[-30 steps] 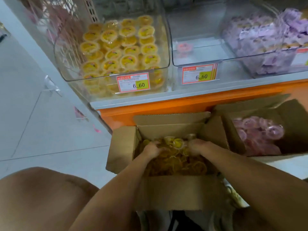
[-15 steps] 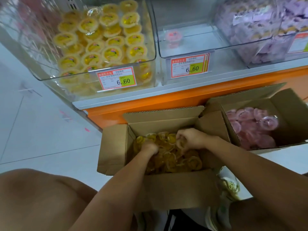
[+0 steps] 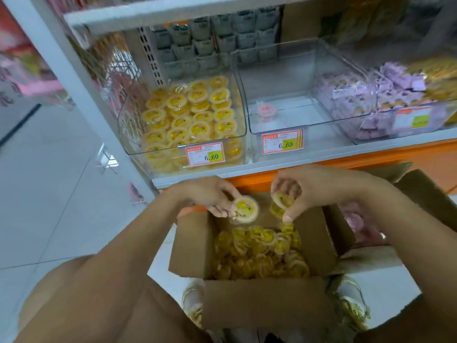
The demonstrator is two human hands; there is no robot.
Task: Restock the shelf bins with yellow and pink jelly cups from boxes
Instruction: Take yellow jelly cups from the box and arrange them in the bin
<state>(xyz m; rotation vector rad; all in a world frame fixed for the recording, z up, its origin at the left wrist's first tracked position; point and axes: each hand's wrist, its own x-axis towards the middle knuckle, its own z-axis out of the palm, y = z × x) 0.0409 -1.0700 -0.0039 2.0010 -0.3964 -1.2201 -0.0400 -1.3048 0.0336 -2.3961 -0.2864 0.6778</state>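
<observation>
Over the open cardboard box of loose yellow jelly cups, the left hand pinches one yellow cup by its rim, lid up, while the right hand curls its fingers round a few more cups, one dangling below its thumb. On the shelf above, the left clear bin is packed with rows of yellow cups, and the middle bin holds a single pink cup. Blurred pink jelly cups lie in a second box behind the right forearm.
</observation>
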